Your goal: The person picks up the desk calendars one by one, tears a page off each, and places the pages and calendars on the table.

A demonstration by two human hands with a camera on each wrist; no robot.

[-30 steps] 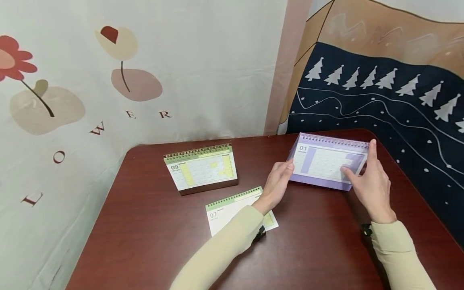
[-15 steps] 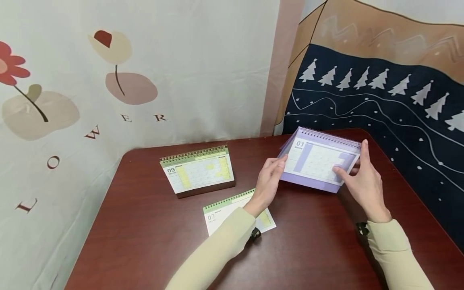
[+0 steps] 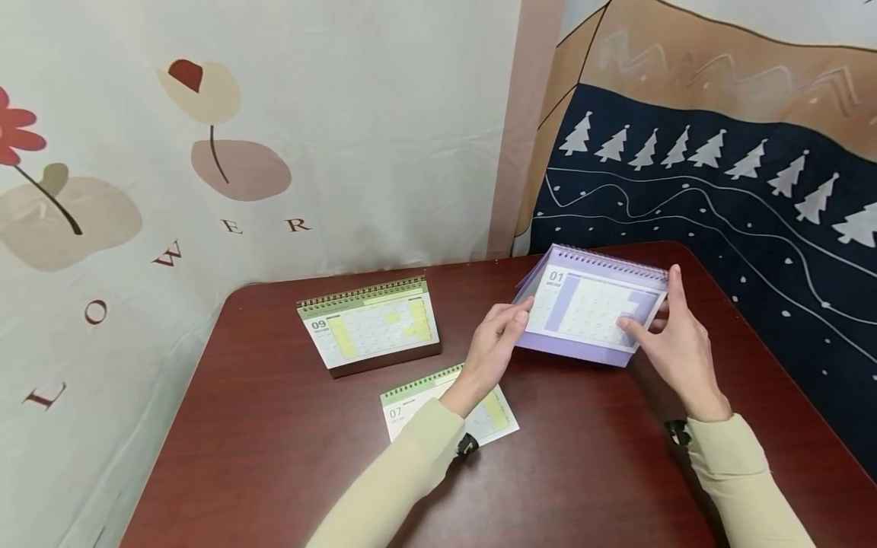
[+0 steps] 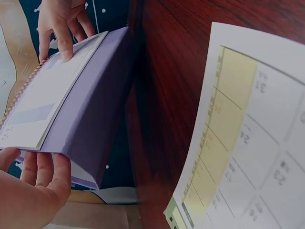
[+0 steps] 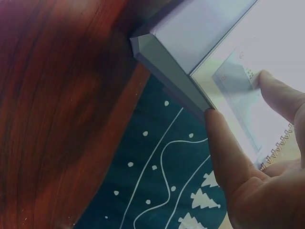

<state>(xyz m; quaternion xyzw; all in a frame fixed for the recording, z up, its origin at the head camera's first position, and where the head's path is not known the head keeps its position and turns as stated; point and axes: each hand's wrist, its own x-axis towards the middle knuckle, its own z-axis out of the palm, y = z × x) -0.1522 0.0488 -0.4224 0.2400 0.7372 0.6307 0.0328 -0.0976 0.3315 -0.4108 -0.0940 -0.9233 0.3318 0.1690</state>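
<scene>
A purple desk calendar (image 3: 592, 304) marked 01 leans in tent form at the right back of the table. My left hand (image 3: 491, 344) grips its left edge, fingers curled at the side, as the left wrist view shows with the calendar (image 4: 88, 90) between both hands. My right hand (image 3: 681, 350) holds the opposite edge: in the right wrist view the thumb (image 5: 281, 95) lies on the page and one finger (image 5: 224, 148) runs along the side. Whether the calendar's base touches the table cannot be told.
A green desk calendar (image 3: 370, 323) marked 09 stands at the back left. A flat green-topped calendar sheet (image 3: 496, 418) marked 07 lies under my left forearm, partly hidden. Printed cloths (image 3: 384, 137) hang behind the dark red table (image 3: 274, 457).
Both hands have shifted the purple calendar slightly left and toward me, with a small turn. The head view has drifted a little. The green calendar and the sheet stay put.
</scene>
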